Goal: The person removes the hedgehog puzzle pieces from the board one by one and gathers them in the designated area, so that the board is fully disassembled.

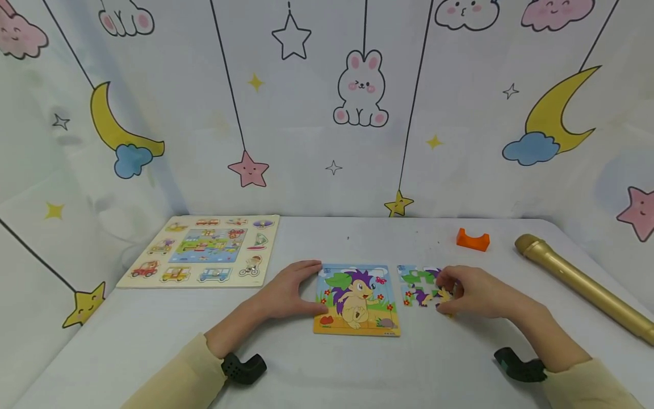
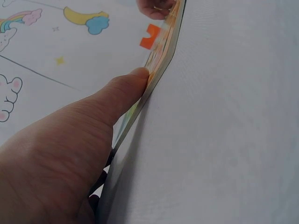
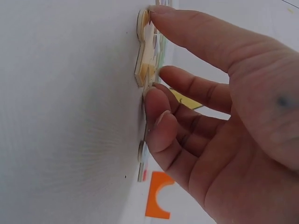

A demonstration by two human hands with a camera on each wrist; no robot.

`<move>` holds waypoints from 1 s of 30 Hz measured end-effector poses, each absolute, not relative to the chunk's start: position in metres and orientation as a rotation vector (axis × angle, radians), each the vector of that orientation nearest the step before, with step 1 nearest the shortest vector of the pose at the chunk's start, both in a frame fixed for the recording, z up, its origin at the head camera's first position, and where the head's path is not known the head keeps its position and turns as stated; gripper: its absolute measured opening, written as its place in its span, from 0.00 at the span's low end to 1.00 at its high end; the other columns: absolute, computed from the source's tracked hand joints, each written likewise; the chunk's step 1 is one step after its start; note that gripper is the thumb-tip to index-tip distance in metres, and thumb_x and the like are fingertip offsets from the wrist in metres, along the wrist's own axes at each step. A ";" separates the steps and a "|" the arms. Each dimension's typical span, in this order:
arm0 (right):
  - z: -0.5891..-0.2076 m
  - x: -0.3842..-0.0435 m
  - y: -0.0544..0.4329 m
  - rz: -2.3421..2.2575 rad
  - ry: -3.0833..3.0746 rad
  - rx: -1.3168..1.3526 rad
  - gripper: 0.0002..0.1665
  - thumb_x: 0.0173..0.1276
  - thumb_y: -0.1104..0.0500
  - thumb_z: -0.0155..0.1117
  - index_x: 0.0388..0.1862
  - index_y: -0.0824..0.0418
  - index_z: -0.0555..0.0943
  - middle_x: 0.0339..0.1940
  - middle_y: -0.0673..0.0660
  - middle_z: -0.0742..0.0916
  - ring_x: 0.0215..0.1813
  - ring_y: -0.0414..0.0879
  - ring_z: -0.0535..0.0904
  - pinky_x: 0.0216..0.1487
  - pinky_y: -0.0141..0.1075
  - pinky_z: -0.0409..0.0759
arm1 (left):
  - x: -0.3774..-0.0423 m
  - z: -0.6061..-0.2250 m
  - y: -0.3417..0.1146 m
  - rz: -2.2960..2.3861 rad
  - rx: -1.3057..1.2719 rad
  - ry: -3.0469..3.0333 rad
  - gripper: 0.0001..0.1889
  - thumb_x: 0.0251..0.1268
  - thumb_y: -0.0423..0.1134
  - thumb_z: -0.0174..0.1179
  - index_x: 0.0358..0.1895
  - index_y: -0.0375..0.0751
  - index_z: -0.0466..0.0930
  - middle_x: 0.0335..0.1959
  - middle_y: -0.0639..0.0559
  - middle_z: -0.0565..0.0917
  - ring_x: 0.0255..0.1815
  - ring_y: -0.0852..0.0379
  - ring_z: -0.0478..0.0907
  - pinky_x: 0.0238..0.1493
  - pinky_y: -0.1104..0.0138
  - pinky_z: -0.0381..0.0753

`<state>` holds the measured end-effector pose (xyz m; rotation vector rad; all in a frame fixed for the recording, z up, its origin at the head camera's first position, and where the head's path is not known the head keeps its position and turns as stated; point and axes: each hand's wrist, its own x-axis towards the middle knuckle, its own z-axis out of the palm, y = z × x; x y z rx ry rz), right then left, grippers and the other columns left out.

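Note:
The hedgehog puzzle picture board (image 1: pixel 357 301) lies at the middle front of the table. My left hand (image 1: pixel 288 289) holds it along its left side, the thumb (image 2: pixel 133 86) over the near part of that side and the fingers toward the far corner. To its right lies a small partly joined group of hedgehog puzzle pieces (image 1: pixel 416 278) with gaps between some. My right hand (image 1: pixel 477 292) grips a puzzle piece (image 3: pixel 147 58) at the right side of that group, its thumb and fingers spread around the edges and partly hiding it in the head view.
A larger vehicle puzzle board (image 1: pixel 153 250) lies at the back left. An orange notched block (image 1: pixel 472 241) stands behind the right hand, and a gold microphone (image 1: pixel 577 284) lies slanted at the far right. A patterned cloth (image 1: pixel 306 125) hangs behind the table.

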<state>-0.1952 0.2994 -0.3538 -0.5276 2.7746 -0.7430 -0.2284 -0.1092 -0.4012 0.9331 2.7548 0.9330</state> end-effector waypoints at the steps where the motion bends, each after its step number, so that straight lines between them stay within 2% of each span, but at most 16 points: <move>1: -0.354 -0.195 0.299 -0.739 2.777 -0.526 0.27 0.57 0.50 0.80 0.48 0.62 0.80 0.35 0.50 0.80 0.36 0.45 0.75 0.34 0.33 0.78 | -0.228 -0.401 -0.109 0.934 0.931 2.755 0.48 0.54 0.59 0.73 0.75 0.38 0.67 0.76 0.47 0.66 0.77 0.44 0.57 0.75 0.49 0.58; 21: -0.357 -0.196 0.296 -0.697 2.839 -0.508 0.27 0.56 0.48 0.81 0.44 0.62 0.80 0.31 0.49 0.80 0.35 0.45 0.73 0.33 0.32 0.76 | -0.229 -0.403 -0.109 0.930 0.923 2.760 0.48 0.54 0.60 0.72 0.75 0.39 0.67 0.76 0.47 0.66 0.77 0.44 0.57 0.75 0.49 0.58; 30: -0.356 -0.196 0.294 -0.694 2.854 -0.498 0.28 0.56 0.47 0.81 0.45 0.63 0.80 0.31 0.49 0.79 0.36 0.45 0.73 0.33 0.32 0.76 | -0.230 -0.404 -0.109 0.929 0.925 2.764 0.47 0.54 0.59 0.73 0.75 0.39 0.67 0.76 0.47 0.66 0.77 0.45 0.57 0.75 0.49 0.58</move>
